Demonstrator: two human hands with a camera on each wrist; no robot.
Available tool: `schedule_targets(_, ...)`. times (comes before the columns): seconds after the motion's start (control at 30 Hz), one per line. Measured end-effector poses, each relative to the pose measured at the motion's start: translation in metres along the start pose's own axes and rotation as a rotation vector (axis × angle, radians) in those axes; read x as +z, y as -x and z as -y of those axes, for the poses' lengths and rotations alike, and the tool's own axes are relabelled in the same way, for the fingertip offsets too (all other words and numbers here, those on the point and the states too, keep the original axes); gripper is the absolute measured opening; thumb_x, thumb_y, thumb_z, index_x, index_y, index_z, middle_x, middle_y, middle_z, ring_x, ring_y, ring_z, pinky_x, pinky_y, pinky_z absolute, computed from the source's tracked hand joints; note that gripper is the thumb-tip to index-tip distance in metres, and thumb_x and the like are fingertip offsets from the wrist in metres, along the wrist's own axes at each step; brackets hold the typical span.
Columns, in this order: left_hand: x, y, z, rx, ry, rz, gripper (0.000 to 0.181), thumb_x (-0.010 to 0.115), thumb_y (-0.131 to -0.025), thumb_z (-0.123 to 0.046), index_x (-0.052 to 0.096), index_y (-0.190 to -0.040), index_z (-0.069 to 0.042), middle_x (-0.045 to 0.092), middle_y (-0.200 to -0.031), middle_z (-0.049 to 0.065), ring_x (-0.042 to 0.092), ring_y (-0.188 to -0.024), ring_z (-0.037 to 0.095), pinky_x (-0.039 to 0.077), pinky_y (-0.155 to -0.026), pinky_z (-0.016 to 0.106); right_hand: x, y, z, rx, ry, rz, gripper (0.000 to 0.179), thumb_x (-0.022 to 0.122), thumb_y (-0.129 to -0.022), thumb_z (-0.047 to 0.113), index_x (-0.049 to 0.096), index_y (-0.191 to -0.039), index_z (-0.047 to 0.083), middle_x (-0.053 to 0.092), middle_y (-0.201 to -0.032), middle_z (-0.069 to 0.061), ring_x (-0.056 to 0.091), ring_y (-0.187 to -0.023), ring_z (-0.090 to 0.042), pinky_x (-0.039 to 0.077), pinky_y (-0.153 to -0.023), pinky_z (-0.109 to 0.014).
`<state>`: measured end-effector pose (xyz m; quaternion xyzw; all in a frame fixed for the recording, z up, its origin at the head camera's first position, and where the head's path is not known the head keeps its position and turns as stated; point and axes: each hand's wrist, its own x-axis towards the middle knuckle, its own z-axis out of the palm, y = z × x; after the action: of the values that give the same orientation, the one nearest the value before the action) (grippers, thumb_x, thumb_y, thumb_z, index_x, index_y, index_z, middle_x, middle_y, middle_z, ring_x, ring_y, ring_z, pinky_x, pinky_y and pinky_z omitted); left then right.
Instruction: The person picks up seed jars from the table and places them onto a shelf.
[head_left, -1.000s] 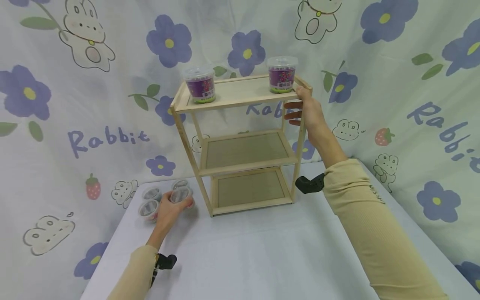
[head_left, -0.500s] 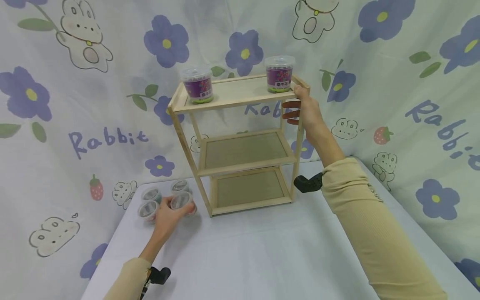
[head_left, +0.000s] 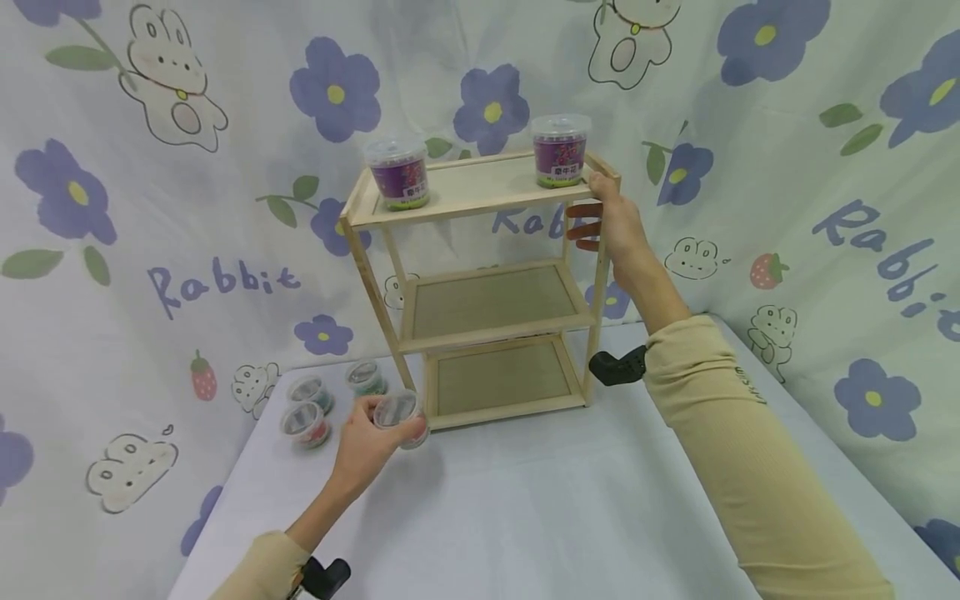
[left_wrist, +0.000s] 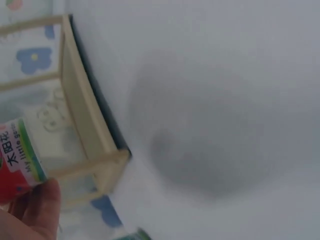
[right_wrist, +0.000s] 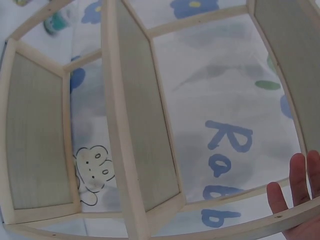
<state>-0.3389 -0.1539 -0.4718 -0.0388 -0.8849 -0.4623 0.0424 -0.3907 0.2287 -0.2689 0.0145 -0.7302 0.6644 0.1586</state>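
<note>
My left hand (head_left: pixel 363 450) grips a small round plastic tub (head_left: pixel 399 410) with a clear lid, beside the front left leg of the wooden rack (head_left: pixel 491 304). In the left wrist view the tub's label (left_wrist: pixel 15 160) is red, white and green with printed characters. My right hand (head_left: pixel 624 229) holds the rack's upper right corner, thumb on the top edge and the other fingers below it, around the post. The right wrist view catches those fingers (right_wrist: pixel 300 182) past the frame. Two purple-labelled tubs, one at the left (head_left: pixel 401 179) and one at the right (head_left: pixel 561 154), stand on the top shelf.
Left of the rack, three more lidded tubs stand on the white table: a red one (head_left: pixel 307 427), one behind it (head_left: pixel 311 390) and a green one (head_left: pixel 367 379). The rack's lower shelf (head_left: pixel 502 379) sits just above the table. A patterned curtain (head_left: pixel 225 333) hangs close behind.
My left hand has carried the tub to the right, away from the other tubs and toward the rack's front left leg. My right hand keeps its hold on the rack's corner.
</note>
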Motion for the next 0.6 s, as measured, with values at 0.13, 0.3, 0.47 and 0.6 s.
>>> schedule_targets(0.13, 0.006, 0.009, -0.022, 0.037, 0.003, 0.032, 0.074, 0.085, -0.073, -0.046, 0.048, -0.124, -0.007, 0.063, -0.110, 0.013, 0.060, -0.096, 0.023, 0.050, -0.075, 0.032, 0.000, 0.000, -0.001, -0.003, -0.002, -0.003, 0.066, 0.030, -0.099, 0.057, 0.053, -0.136, 0.008, 0.062, -0.116, -0.010, 0.062, -0.087, -0.019, 0.049, -0.090, -0.040)
schedule_targets(0.3, 0.012, 0.016, -0.053, 0.118, 0.021, 0.070, 0.071, 0.087, -0.072, -0.045, 0.050, -0.120, -0.009, 0.063, -0.107, 0.010, 0.060, -0.095, 0.022, 0.051, -0.075, 0.033, 0.001, -0.001, -0.001, 0.000, -0.001, -0.004, 0.066, 0.031, -0.099, 0.058, 0.052, -0.136, 0.008, 0.063, -0.109, -0.004, 0.063, -0.089, -0.021, 0.049, -0.090, -0.039)
schedule_targets(0.47, 0.017, 0.017, -0.085, 0.198, 0.062, 0.109, 0.067, 0.088, -0.071, -0.041, 0.050, -0.119, -0.012, 0.063, -0.103, 0.006, 0.061, -0.090, 0.020, 0.052, -0.073, 0.034, 0.000, 0.000, -0.001, 0.004, 0.002, -0.003, 0.066, 0.030, -0.099, 0.058, 0.051, -0.138, 0.009, 0.062, -0.109, -0.003, 0.063, -0.092, -0.024, 0.049, -0.091, -0.040)
schedule_targets(0.6, 0.019, 0.011, -0.107, 0.257, 0.063, 0.112, 0.065, 0.087, -0.072, -0.039, 0.050, -0.119, -0.013, 0.064, -0.102, 0.005, 0.062, -0.086, 0.019, 0.054, -0.071, 0.035, 0.000, 0.000, 0.000, 0.004, 0.002, -0.001, 0.067, 0.030, -0.099, 0.058, 0.051, -0.138, 0.009, 0.062, -0.109, -0.003, 0.063, -0.092, -0.024, 0.049, -0.091, -0.040)
